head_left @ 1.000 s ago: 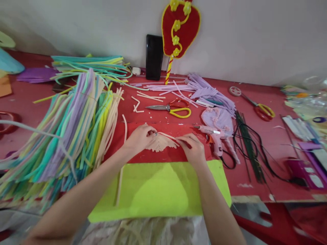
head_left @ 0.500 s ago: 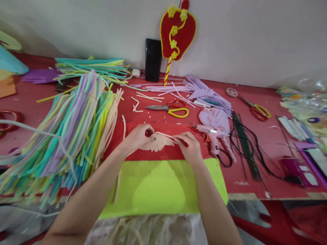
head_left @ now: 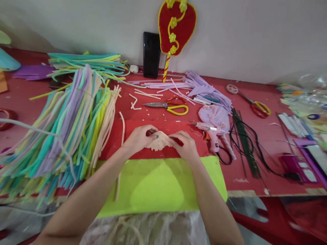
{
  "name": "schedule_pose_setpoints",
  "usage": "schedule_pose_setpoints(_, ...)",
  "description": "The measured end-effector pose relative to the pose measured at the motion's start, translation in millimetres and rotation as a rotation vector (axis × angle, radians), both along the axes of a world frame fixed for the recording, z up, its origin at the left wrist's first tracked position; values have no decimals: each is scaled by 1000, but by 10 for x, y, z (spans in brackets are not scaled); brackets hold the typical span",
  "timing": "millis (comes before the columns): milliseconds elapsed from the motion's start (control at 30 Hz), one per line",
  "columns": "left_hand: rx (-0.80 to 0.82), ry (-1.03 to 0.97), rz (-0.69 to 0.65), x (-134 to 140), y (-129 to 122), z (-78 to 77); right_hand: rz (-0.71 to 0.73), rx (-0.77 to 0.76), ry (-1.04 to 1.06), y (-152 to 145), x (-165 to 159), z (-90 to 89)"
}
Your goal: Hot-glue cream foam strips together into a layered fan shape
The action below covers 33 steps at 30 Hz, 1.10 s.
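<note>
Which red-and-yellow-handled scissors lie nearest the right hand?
The middle scissors, blades pointing left, beyond the right hand; the other scissors lie farther right, past the glue gun.

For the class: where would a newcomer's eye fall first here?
Probably on the red, yellow-edged fan upright before the wall at the back, then the big multicoloured bundle of stems at left. Front centre, the left hand and right hand hold a small cream scalloped piece.

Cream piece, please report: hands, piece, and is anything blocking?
Left hand and right hand: holding opposite sides. Cream piece: fan-shaped, between them. Glue gun at right, middle scissors beyond; neither blocking.
</note>
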<state>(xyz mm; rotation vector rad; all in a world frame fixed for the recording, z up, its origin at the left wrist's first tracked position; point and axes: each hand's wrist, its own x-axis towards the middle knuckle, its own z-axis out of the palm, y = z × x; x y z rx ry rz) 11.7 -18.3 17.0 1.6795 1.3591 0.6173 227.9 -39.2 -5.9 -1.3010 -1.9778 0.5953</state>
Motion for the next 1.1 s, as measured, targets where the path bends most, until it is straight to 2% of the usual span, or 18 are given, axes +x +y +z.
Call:
schedule_pose_setpoints(300, 40, 9, -10, 8, -4, -15, -20, -61, 101, -15, -50, -8)
schedule_pose_setpoints(1100, 80, -18, 47, 32, 4, -49, -16, -14, 108, -37, -57, 4)
